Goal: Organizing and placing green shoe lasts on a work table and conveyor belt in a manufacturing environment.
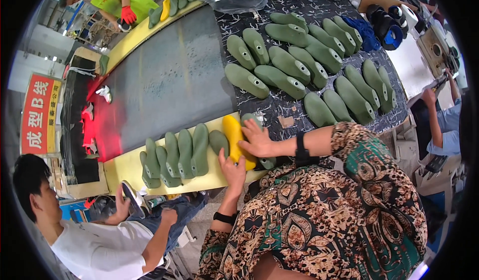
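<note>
Starting well left of the grip, there's a co-worker in a white shirt [100, 245] with a shoe [134, 199] in hand. Rightward now, a row of green lasts [185, 152] stands along the yellow edge of the table [122, 172], and one more green last [218, 142] sits just left of the action. Here's the left grip [233, 171], fingers up against the near end of the yellow last [232, 129]; closed on it or not, I can't tell from here. That last lies between both grips, and it looks stiff and smooth, probably with some heft and a little slippery; its narrower middle, taken from both sides, seems the surest hold. Next, the right grip [257, 140], fingers spread, thumb side at the yellow last, reaching over another green last [252, 118]; whether it grasps either, I can't say. Right of that, a crowd of lasts [287, 63] covers the dark patterned cloth [277, 108]!
</note>
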The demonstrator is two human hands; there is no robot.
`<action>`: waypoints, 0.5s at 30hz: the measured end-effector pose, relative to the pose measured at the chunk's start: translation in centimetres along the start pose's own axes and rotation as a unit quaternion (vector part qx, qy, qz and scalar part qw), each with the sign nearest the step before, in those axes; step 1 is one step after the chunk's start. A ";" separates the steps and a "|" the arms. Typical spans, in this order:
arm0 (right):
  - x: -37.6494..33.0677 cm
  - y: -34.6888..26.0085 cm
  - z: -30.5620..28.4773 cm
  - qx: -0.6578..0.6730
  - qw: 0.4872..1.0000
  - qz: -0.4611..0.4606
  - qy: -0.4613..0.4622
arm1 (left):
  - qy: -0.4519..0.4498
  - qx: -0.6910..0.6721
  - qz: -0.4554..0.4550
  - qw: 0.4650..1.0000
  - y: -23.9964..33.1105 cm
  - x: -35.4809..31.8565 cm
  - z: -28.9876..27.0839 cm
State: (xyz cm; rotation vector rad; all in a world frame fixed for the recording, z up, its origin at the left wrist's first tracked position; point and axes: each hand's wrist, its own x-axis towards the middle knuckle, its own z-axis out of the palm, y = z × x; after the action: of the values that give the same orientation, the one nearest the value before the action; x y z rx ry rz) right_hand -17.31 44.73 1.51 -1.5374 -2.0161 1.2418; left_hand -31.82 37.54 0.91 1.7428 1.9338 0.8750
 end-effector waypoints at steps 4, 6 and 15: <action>2.5 -2.0 3.1 -0.003 0.994 -0.044 0.099 | 0.012 0.023 -0.011 1.000 -1.5 0.5 -1.2; 3.8 -2.0 3.5 -0.009 0.991 -0.058 0.120 | 0.057 0.073 -0.011 0.996 -2.0 1.3 -1.1; 5.4 -0.3 -3.2 -0.086 0.927 -0.291 0.221 | 0.091 0.101 -0.039 0.990 -2.2 1.0 -1.2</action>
State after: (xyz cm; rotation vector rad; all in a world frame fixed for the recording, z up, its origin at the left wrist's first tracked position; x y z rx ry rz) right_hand -17.31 50.94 2.25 -1.0271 -2.0718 0.4521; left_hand -34.45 38.26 0.42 1.7369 2.2632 0.8608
